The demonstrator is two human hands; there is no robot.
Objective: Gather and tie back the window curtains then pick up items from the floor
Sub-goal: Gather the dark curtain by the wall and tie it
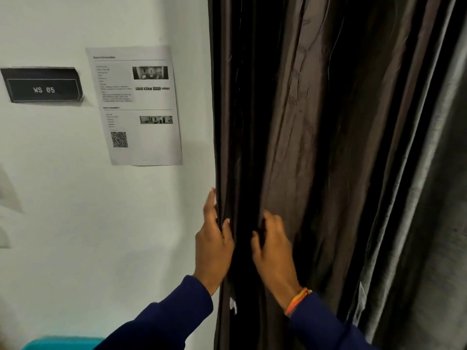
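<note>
Both hands are on the dark brown curtain [290, 147], which hangs in long vertical folds from the top of the view down past the bottom, filling the right half. At the curtain's left edge, where it meets the white wall [63, 223], the left hand [214, 243] has its fingers straight and pointing up, with the thumb pressed into the fabric, so the edge fold seems lightly pinched between them. Just beside it, the right hand [273, 246] curls its fingers into a fold and grips it (an orange thread band [298, 300] sits at that wrist). Both sleeves are dark blue. A greyer curtain panel [429, 198] hangs further right. On the wall are a printed sheet with a QR code [136, 104] and a black sign reading "WS 05" [43, 84]. Something teal [63, 343] shows at the bottom left.
</note>
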